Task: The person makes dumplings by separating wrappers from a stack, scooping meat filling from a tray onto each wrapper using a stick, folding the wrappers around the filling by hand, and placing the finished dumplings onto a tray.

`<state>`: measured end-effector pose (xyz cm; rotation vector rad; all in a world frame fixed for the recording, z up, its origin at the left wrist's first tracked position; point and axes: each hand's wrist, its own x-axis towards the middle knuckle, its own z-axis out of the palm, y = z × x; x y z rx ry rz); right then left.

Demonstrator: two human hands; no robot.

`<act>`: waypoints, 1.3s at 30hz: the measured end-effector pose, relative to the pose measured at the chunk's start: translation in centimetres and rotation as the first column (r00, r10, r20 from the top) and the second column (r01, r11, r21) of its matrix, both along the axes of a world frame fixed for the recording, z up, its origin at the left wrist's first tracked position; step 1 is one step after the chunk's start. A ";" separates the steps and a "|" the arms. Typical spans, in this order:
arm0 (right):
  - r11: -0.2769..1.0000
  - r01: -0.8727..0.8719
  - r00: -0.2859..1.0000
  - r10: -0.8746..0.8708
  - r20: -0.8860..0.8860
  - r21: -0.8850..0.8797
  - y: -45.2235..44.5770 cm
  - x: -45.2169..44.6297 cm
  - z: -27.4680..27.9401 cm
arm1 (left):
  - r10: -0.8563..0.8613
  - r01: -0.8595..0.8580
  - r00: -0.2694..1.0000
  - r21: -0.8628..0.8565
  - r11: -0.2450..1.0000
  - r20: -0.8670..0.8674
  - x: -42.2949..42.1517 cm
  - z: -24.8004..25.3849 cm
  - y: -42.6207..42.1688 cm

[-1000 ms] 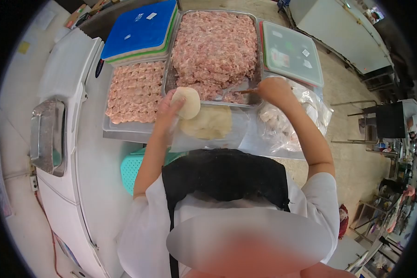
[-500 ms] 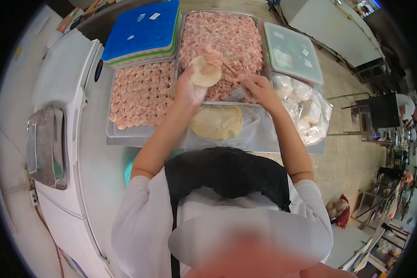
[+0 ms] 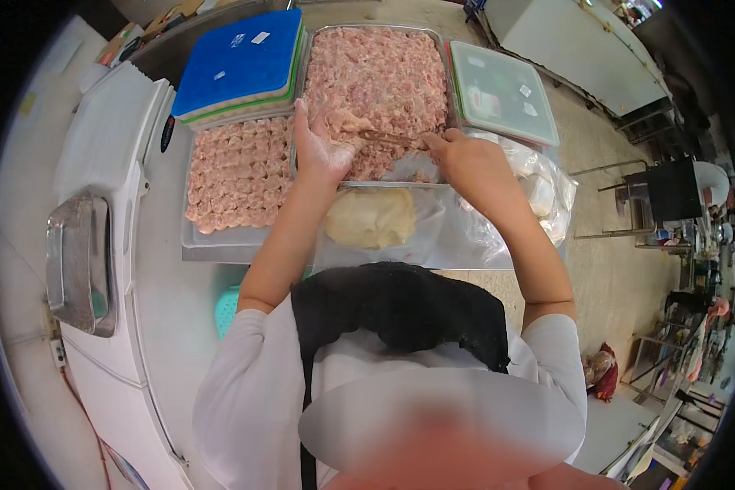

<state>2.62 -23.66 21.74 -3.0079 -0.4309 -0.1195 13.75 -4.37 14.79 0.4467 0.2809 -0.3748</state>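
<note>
A metal tray heaped with ground meat (image 3: 376, 73) stands in front of me. Over its near left part, my left hand (image 3: 322, 149), dusted white, holds a wrapper (image 3: 340, 135) with meat on it. My right hand (image 3: 457, 155) is closed on a thin brown stick (image 3: 394, 137), whose far end reaches the wrapper. Nearer to me, a stack of pale round wrappers (image 3: 371, 217) lies on plastic. To the left, rows of filled dumplings (image 3: 238, 175) fill a shallow tray.
A blue-lidded container (image 3: 237, 61) is behind the dumplings. At right are a clear-lidded container (image 3: 502, 94) and a plastic bag of pale pieces (image 3: 541, 194). A metal pan (image 3: 80, 263) sits far left, a turquoise basket (image 3: 227, 312) below the table edge.
My left hand has moved forward and right over the meat tray with the wrapper, which now bears meat. My right hand has brought the stick from the tray's right side to the wrapper.
</note>
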 end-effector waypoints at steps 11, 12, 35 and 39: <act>0.747 0.131 0.974 0.025 -0.225 0.652 -5.3 0.2 0.8 | -0.298 -0.023 0.756 0.477 0.878 0.583 -2.1 2.8 -0.7; 0.731 0.179 0.948 0.052 -0.315 0.659 -5.7 0.0 1.5 | -0.388 -0.228 0.637 0.643 0.731 0.666 -2.3 3.2 -0.6; 0.992 -0.045 0.999 0.048 -0.022 0.119 -11.7 4.7 -8.9 | -0.750 -0.348 0.640 0.933 -0.089 0.167 0.4 -0.5 -1.4; 0.877 -0.067 0.991 0.113 -0.068 0.477 -13.3 2.8 -6.6 | -0.732 -0.531 0.561 0.846 0.040 0.387 -2.6 2.8 -1.1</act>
